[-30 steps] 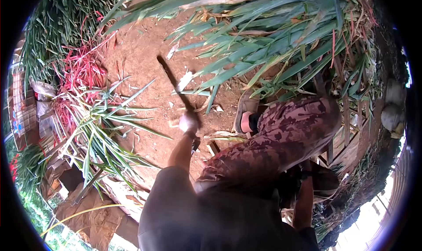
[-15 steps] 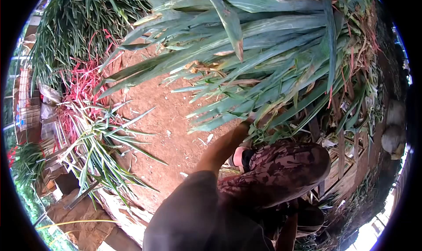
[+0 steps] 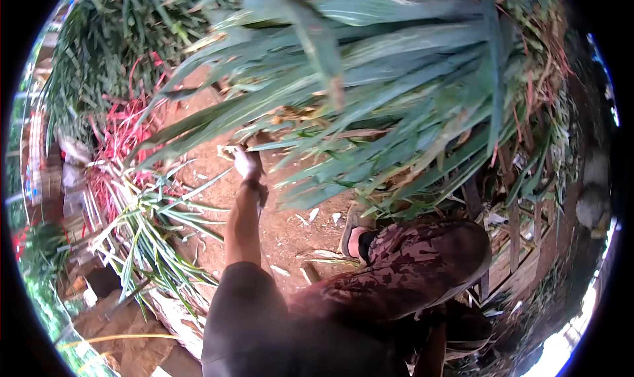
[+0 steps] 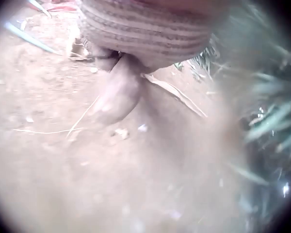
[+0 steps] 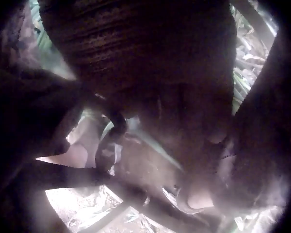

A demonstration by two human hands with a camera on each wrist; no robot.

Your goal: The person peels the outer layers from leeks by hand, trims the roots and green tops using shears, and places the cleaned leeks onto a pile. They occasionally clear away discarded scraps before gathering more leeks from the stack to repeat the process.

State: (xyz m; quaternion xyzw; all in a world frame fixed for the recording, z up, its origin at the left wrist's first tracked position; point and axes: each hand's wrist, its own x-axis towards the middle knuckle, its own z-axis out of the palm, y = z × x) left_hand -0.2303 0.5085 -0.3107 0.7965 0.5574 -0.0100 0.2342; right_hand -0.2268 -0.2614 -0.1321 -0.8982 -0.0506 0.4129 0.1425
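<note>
While the left hand (image 3: 247, 164) is held over soil (image 3: 290, 235) near the tips of the heaped green leaves (image 3: 409, 53), its finger position cannot be made out. The right hand (image 5: 177, 121) is shadowed, and its state cannot be told.

Brown dirt floor (image 3: 297, 239), bright daylight (image 3: 553, 356) beyond

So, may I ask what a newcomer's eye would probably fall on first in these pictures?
Probably the big mass of long green leaves sweeping across the top of the head view. Next might come the tangle of pinkish-red strips at its left, beside a loose spread of thin green stalks, then the left hand over brown ground, left of centre.
</note>
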